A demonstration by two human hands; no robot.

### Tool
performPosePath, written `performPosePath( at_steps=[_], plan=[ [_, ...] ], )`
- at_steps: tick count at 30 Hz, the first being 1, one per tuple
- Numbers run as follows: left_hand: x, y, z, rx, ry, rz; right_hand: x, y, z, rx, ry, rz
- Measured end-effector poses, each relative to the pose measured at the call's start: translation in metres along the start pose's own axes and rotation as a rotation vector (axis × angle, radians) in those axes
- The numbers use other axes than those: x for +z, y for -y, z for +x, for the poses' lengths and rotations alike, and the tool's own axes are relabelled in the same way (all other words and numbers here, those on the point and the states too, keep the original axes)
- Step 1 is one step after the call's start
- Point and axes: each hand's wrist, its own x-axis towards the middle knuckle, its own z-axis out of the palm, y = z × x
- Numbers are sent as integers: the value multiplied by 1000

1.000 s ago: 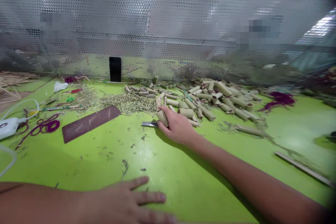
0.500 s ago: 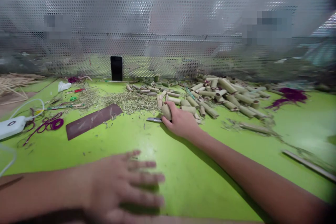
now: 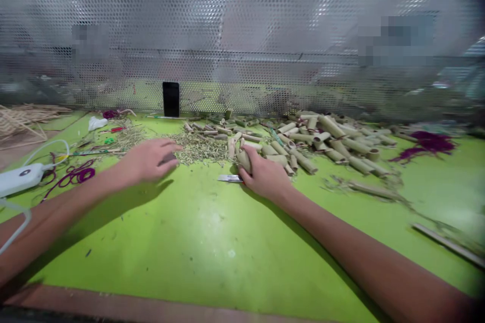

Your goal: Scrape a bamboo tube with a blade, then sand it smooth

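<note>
My right hand [image 3: 265, 174] is closed around a short bamboo tube [image 3: 244, 162], at the near edge of a pile of cut bamboo pieces [image 3: 337, 144]. A utility knife blade [image 3: 228, 178] lies on the green table beside my right thumb; its handle is hidden by the hand. My left hand [image 3: 149, 159] is out over the table by the bamboo shavings [image 3: 200, 149], fingers forward and thumb apart from them. A dark brown patch [image 3: 166, 158], seemingly the end of the sandpaper strip, shows between thumb and fingers; the rest is hidden by my hand and arm.
A black phone [image 3: 171, 99] leans against the perforated metal screen [image 3: 242, 20]. Purple cord [image 3: 81, 174] and a white power bank with a cable [image 3: 22, 177] lie at left. Purple threads [image 3: 428, 144] and a thin bamboo strip [image 3: 449, 245] are at right.
My left hand has moved forward and left from the near table to the brown strip, covering most of it. My right hand keeps its hold on the bamboo tube. The view has shifted slightly.
</note>
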Motion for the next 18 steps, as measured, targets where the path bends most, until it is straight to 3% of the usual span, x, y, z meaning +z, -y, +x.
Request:
performPosePath(
  at_steps=[3,6,12,18],
  plan=[
    [-21,24,-22,-235,116,104,2,1,1,-60,4,45],
    [-24,43,-31,-355,284,116,5,1,2,-147,-54,57],
    [-19,53,-20,-419,381,47,9,2,2,-211,-96,37],
    [-26,56,-10,-327,325,23,10,1,1,-230,-96,68]
  ],
)
